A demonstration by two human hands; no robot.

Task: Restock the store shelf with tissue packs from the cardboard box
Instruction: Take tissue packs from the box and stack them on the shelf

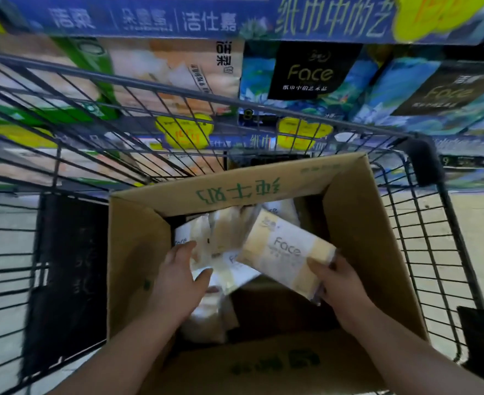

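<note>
Pickup is, I judge, the step in hand: my right hand (338, 280) pinches a Face tissue pack (286, 252) tilted above the cardboard box (357, 223), my left hand (175, 272) rests wide-fingered on another pack (186, 232) inside, and the next move calls for closing on it and carrying both to the far shelf (469, 142).

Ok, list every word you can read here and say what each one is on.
"Face": tissue pack gripped by the right hand.
"Face": second pack at the left inside the cardboard box.
"Face": black label on a blue shelf package.
"洁仕嘉": blue shelf banner.
"纯牛奶", upside down: far flap of the cardboard box.
Yellow tags: too blurred to read.
</note>
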